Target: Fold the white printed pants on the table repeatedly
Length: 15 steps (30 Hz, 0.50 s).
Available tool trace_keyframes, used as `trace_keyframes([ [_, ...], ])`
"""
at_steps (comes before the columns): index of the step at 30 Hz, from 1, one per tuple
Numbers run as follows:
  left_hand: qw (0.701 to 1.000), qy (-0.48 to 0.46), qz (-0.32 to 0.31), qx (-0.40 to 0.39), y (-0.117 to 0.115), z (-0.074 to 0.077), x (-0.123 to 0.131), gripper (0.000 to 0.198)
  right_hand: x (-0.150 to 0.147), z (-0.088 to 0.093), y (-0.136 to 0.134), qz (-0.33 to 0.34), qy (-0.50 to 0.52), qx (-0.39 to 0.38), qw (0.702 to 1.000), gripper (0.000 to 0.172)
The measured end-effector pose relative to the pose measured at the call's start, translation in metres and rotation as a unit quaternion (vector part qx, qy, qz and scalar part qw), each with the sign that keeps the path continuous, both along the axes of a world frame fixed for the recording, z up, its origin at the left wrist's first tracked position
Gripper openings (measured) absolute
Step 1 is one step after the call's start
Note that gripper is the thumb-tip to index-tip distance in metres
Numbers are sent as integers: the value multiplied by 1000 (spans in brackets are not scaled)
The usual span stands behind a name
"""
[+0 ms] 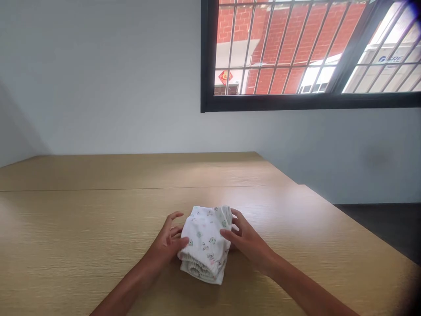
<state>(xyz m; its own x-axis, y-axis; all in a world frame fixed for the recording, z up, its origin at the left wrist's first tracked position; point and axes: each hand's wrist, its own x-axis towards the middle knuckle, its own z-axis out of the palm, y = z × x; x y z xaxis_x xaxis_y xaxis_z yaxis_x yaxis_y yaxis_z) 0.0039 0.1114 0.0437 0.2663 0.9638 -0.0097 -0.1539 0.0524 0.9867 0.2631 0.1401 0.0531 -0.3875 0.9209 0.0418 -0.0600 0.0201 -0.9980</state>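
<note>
A white cloth garment [207, 239] with small printed figures lies folded in layers near the front middle of the wooden table, its gathered elastic edge toward me. At its left side is my left hand [170, 239], with the thumb on the cloth's edge and the index finger stretched out past it. My right hand [242, 237] holds the right side, thumb on top and the other fingers around and partly behind the fabric.
The light wooden table [98, 219] has a seam running across it and a right edge slanting toward me. Behind it stand a pale wall [115, 79] and a dark-framed barred window [279, 103] at the upper right.
</note>
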Motion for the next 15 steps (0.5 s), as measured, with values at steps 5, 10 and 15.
trace_keyframes([
  [5,981,150,-88,87,-10,0,-2,45,-4,-12,-1,-38,-82,154,984,76],
  [10,900,343,54,264,-15,5,-7,24,-4,-19,0,-136,-272,361,882,49],
  [15,871,344,32,349,-10,12,0,26,-6,-12,-4,-72,-330,433,835,31],
])
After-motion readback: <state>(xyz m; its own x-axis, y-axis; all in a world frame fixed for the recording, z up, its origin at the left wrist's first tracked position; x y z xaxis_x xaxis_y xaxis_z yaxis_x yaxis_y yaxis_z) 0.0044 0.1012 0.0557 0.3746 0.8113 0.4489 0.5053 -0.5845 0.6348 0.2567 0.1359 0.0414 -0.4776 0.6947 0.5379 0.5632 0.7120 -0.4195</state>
